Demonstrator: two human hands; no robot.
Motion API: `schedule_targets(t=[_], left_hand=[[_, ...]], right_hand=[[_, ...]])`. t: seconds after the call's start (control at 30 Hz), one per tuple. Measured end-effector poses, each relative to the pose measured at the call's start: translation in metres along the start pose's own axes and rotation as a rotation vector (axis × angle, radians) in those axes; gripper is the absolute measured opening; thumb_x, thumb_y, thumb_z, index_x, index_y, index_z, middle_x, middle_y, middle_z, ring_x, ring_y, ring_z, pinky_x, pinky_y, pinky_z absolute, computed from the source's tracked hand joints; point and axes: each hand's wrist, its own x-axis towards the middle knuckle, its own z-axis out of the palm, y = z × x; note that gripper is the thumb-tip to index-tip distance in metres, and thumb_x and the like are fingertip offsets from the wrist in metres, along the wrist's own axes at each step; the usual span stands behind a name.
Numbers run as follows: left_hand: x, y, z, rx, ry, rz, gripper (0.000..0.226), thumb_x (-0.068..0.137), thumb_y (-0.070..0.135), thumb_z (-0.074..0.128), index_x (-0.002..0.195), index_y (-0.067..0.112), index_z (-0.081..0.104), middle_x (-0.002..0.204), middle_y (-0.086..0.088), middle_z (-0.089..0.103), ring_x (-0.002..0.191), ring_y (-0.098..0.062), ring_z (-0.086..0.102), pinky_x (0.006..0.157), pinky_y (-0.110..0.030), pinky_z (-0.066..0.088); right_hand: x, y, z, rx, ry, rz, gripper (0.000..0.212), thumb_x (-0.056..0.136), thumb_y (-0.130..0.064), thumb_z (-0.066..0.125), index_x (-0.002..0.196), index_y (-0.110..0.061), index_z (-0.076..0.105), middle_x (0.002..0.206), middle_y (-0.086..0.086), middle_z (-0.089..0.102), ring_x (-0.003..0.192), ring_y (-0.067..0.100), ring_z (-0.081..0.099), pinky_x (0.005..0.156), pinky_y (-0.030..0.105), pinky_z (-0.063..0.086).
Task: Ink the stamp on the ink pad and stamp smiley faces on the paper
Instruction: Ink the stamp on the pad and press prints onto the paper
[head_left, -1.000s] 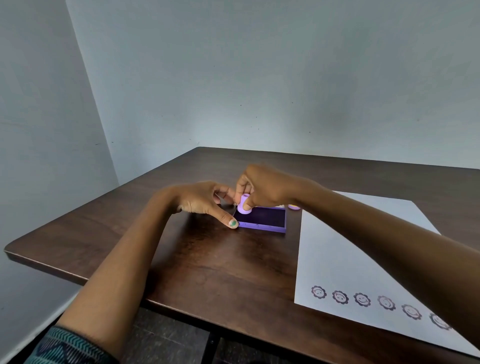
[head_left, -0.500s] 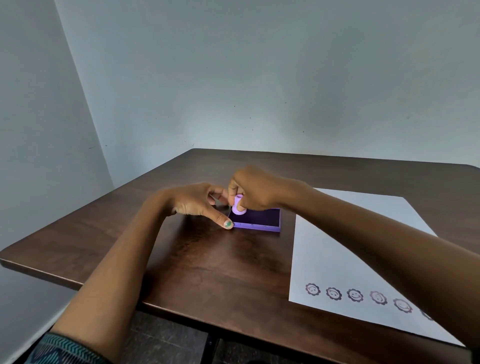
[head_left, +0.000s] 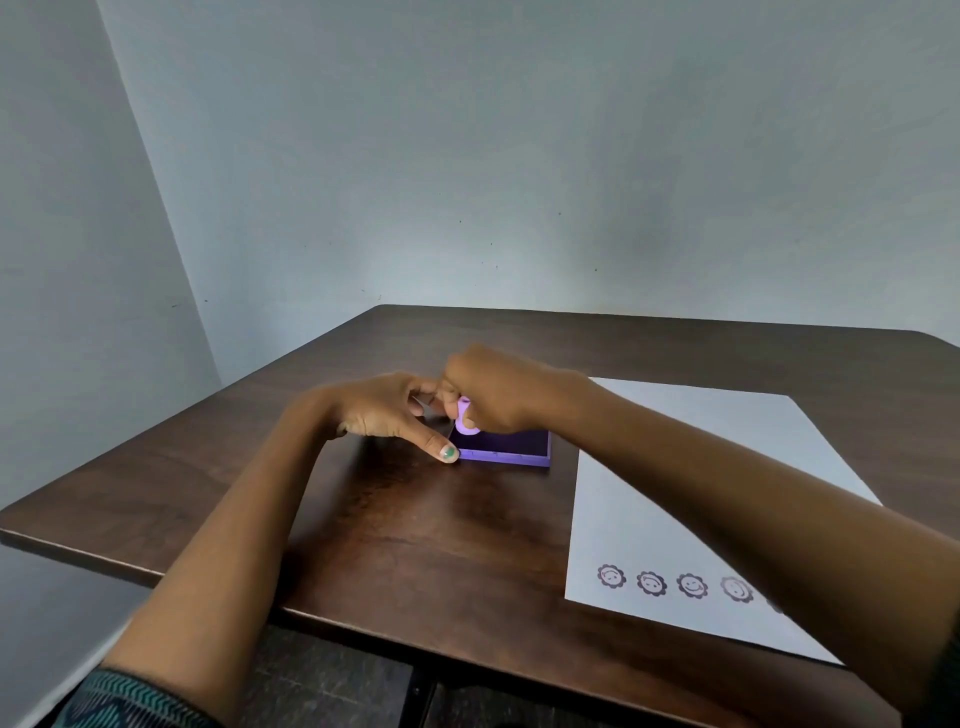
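Brown table in a grey corner; right hand pinches stamp on pad, left hand steadies pad, fingers relaxed; paper lower right

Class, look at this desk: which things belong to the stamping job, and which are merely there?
Part of the job:
stamp, pinched in the right hand
ink pad, steadied by the left hand
paper with a row of smiley prints

Merely there:
table
wall
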Motion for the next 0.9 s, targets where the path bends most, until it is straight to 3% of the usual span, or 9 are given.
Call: schedule_targets(t=[0.1, 0.2, 0.27, 0.37, 0.47, 0.57, 0.67, 0.73, 0.9], left_hand=[[0.001, 0.001, 0.0, 0.006, -0.003, 0.001, 0.048, 0.06, 0.038, 0.085, 0.103, 0.031, 0.064, 0.112, 0.014, 0.065, 0.113, -0.007, 0.054, 0.1, -0.029, 0.037], [-0.001, 0.002, 0.0, -0.006, -0.022, 0.017, 0.046, 0.06, 0.039, 0.085, 0.101, 0.032, 0.066, 0.111, 0.015, 0.065, 0.114, -0.008, 0.053, 0.1, -0.029, 0.037], [-0.001, 0.002, 0.0, -0.003, -0.018, 0.014, 0.043, 0.061, 0.04, 0.084, 0.099, 0.038, 0.065, 0.113, 0.018, 0.062, 0.112, -0.006, 0.052, 0.093, -0.024, 0.037], [-0.001, 0.001, 0.0, -0.013, -0.024, 0.016, 0.046, 0.06, 0.041, 0.084, 0.102, 0.043, 0.063, 0.116, 0.018, 0.061, 0.11, 0.001, 0.05, 0.09, -0.023, 0.035], [0.0, -0.001, 0.0, -0.007, -0.008, 0.008, 0.041, 0.06, 0.039, 0.084, 0.096, 0.039, 0.064, 0.112, 0.018, 0.061, 0.111, -0.004, 0.051, 0.089, -0.023, 0.036], [0.002, -0.001, 0.0, -0.003, -0.015, 0.007, 0.044, 0.062, 0.037, 0.084, 0.099, 0.033, 0.063, 0.11, 0.017, 0.062, 0.113, -0.008, 0.052, 0.096, -0.026, 0.035], [0.002, -0.002, 0.0, -0.007, -0.022, 0.017, 0.04, 0.062, 0.038, 0.084, 0.097, 0.04, 0.063, 0.11, 0.02, 0.061, 0.111, -0.005, 0.051, 0.093, -0.023, 0.036], [0.001, -0.001, 0.0, -0.017, -0.036, 0.02, 0.046, 0.062, 0.039, 0.083, 0.103, 0.042, 0.063, 0.116, 0.019, 0.06, 0.112, -0.004, 0.05, 0.097, -0.025, 0.035], [0.002, -0.002, 0.0, -0.055, -0.052, 0.019, 0.049, 0.061, 0.037, 0.084, 0.105, 0.044, 0.063, 0.109, 0.026, 0.061, 0.101, 0.016, 0.049, 0.086, -0.016, 0.035]], right_hand=[[-0.004, -0.011, 0.005, -0.119, 0.032, -0.052, 0.03, 0.084, 0.004, 0.052, 0.058, -0.006, 0.043, 0.055, -0.001, 0.042, 0.05, 0.02, 0.042, 0.045, 0.023, 0.025], [-0.003, -0.008, 0.005, -0.104, 0.007, -0.049, 0.031, 0.084, 0.003, 0.053, 0.056, -0.008, 0.045, 0.056, -0.001, 0.043, 0.048, 0.014, 0.039, 0.044, 0.02, 0.022], [-0.002, 0.0, 0.0, -0.015, -0.007, -0.018, 0.011, 0.081, 0.003, 0.06, 0.075, -0.002, 0.068, 0.078, 0.01, 0.067, 0.068, 0.023, 0.056, 0.048, 0.014, 0.028], [-0.003, 0.006, -0.004, 0.098, 0.02, 0.03, 0.023, 0.078, 0.001, 0.067, 0.101, -0.001, 0.071, 0.107, 0.014, 0.07, 0.083, 0.019, 0.055, 0.053, 0.011, 0.033], [-0.002, -0.003, 0.001, -0.021, 0.017, -0.01, 0.016, 0.081, 0.006, 0.058, 0.073, -0.005, 0.067, 0.077, 0.014, 0.067, 0.066, 0.025, 0.058, 0.053, 0.023, 0.035], [-0.001, -0.008, 0.007, -0.059, 0.045, -0.037, 0.04, 0.082, 0.008, 0.052, 0.051, -0.015, 0.041, 0.052, 0.003, 0.042, 0.046, 0.018, 0.038, 0.046, 0.025, 0.026], [0.004, 0.007, 0.006, 0.056, 0.006, -0.013, 0.011, 0.08, 0.003, 0.061, 0.087, 0.001, 0.07, 0.086, 0.016, 0.068, 0.073, 0.028, 0.058, 0.059, 0.023, 0.036], [0.004, 0.013, 0.004, 0.13, 0.017, -0.002, 0.021, 0.078, -0.002, 0.068, 0.099, -0.003, 0.071, 0.1, 0.011, 0.069, 0.079, 0.018, 0.053, 0.054, 0.01, 0.034], [0.006, 0.026, 0.001, 0.308, 0.007, 0.022, 0.022, 0.076, -0.001, 0.071, 0.098, -0.002, 0.072, 0.073, 0.004, 0.066, 0.059, 0.01, 0.054, 0.046, -0.004, 0.035]])
